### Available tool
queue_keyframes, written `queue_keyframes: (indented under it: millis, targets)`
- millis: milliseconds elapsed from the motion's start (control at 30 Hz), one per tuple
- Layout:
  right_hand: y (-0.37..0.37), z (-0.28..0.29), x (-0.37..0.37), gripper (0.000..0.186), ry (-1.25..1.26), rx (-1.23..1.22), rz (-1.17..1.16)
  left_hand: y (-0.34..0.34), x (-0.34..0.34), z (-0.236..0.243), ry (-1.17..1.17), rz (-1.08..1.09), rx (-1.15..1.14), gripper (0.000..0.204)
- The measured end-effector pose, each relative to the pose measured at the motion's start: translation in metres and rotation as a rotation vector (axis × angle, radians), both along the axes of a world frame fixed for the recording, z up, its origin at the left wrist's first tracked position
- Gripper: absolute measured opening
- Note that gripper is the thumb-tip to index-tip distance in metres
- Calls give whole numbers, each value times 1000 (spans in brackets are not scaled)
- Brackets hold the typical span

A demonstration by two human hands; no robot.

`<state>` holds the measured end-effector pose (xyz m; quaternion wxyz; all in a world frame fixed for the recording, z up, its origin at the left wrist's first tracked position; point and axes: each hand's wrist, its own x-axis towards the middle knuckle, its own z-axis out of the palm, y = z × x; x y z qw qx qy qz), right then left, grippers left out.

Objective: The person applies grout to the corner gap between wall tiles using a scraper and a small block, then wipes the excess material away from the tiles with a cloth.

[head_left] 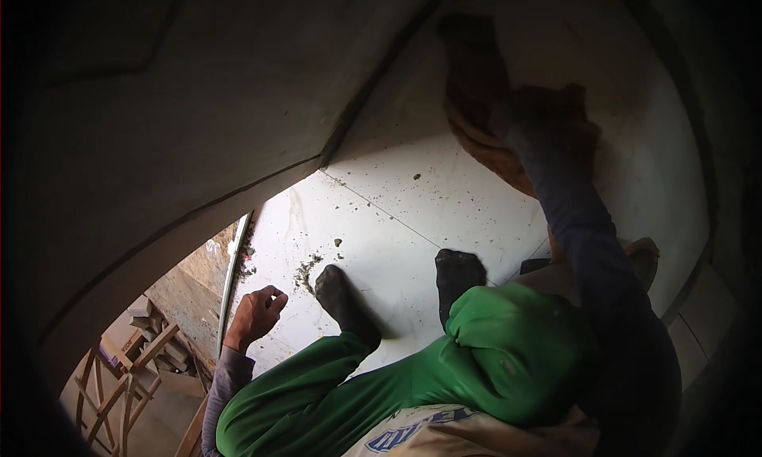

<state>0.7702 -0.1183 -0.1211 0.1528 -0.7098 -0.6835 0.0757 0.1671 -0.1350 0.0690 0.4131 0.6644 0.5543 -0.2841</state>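
My right hand (502, 117), deep in shadow at the upper right, is on a brown cloth (488, 151) that looks like a rag. Its fingers are closed about the cloth, as far as the dim light shows. Folds of the cloth spread to both sides of the wrist, over the white tiled floor (381, 187). At the lower left my left hand (255, 318) hangs over the floor with its fingers curled in and nothing visible in them. My feet in dark socks (341, 294) stand on the tiles between the two hands.
Dark crumbs of debris (308, 273) lie scattered near my left foot and the wall corner. A grey wall (262, 124) rises at the left. Beyond a metal edge strip (231, 278) are wooden frames (119, 401) and blocks (147, 318). Something brown and rounded (644, 255) sits behind my right arm.
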Motion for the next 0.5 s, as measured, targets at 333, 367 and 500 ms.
queue_keyframes:
  millis: [333,367,500]
  targets:
    - [5,-13,-64,42,192,-88,143,-1,3,1,-12,72,-36,34]
    - [20,-17,-43,41,61,15,105,-6,-7,-4,-8,46,-42,33]
    - [56,-31,-21,35,-203,60,-39,-8,-5,-4,-26,7,-56,33]
